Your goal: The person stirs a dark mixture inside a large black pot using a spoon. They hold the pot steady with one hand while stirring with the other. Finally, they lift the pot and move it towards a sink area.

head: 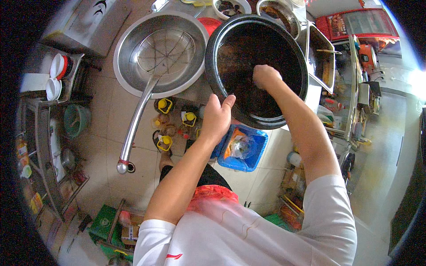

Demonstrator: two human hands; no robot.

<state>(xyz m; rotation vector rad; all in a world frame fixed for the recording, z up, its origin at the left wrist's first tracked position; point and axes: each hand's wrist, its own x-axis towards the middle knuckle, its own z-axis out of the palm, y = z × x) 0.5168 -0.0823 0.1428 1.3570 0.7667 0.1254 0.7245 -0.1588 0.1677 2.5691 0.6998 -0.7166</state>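
Note:
A large round black pot with a thick shiny rim stands in front of me, its inside dark and stained. My left hand grips the near left part of its rim, with the fingers hidden on the outside. Inside the pot, my right hand is curled over the dark interior; whether anything is in its fingers is hidden. Left of the pot is a wide stainless steel basin. Resting in that basin is a wire-mesh skimmer, whose long metal handle reaches over the near edge towards me.
White bowls with dark contents stand behind the pot. A rectangular metal pan lies to its right. Below are jugs with yellow caps and a blue bin on the tiled floor. A metal rack stands far left.

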